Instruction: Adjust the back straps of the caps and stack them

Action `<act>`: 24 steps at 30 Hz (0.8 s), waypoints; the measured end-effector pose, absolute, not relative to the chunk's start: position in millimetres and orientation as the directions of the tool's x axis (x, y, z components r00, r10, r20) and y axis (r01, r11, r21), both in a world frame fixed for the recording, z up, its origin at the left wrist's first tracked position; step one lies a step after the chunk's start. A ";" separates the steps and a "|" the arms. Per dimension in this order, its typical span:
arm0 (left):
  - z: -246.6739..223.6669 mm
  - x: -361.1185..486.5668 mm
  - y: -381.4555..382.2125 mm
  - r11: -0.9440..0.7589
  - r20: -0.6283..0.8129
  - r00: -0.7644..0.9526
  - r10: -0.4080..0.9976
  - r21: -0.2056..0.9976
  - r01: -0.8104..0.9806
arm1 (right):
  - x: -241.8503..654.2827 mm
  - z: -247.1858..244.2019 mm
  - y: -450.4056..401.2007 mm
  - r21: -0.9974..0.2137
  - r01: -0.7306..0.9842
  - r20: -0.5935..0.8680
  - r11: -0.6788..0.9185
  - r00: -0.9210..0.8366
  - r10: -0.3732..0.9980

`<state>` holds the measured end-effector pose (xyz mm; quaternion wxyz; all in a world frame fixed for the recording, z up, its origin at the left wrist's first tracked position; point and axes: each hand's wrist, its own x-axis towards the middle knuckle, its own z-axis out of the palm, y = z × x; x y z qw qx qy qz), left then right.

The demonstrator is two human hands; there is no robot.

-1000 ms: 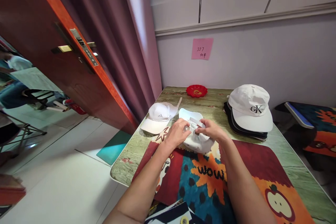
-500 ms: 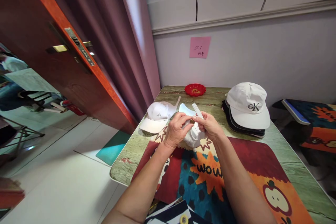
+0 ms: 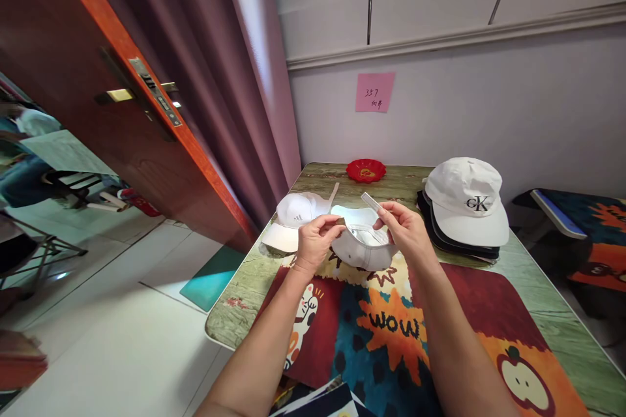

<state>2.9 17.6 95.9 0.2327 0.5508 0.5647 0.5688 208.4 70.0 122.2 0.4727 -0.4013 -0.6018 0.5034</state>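
A white baseball cap [image 3: 364, 254] rests on the patterned mat in the middle, its back towards me and its inside partly showing. My left hand [image 3: 315, 241] pinches a small dark buckle tab [image 3: 341, 221] at the cap's left rear edge. Between the thumb and fingers of my right hand [image 3: 401, 228] is the cap's white strap [image 3: 370, 201], its free end pointing up and left. The two strap ends are apart. Left of my hands sits another white cap [image 3: 296, 210] with a small grey logo, its strap sticking up.
Stacked caps stand at the right, a white lettered cap [image 3: 464, 189] on top of black ones. A red scalloped dish [image 3: 366, 170] lies at the table's back. The mat [image 3: 391, 322] covers the front. A door [image 3: 161, 169] stands left; a person [image 3: 36, 124] sits beyond it.
My hands have moved apart, the right one going right with the strap and the left one slightly left. The cap's rear opening now shows between them.
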 end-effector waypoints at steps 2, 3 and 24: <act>91.2 -1.4 20.4 -0.210 0.260 -0.286 0.922 0.958 0.193 | 210.8 127.1 67.0 -0.968 0.135 0.179 0.213 -0.226 0.958; 89.2 -2.5 21.3 -0.197 0.228 -0.285 0.931 0.971 0.134 | 211.0 130.2 64.6 -0.947 0.221 0.184 0.234 -0.225 0.957; 90.2 5.5 25.9 -0.278 0.307 -0.270 0.913 0.950 0.139 | 188.4 115.0 65.1 -0.971 0.219 0.017 0.095 -0.333 0.943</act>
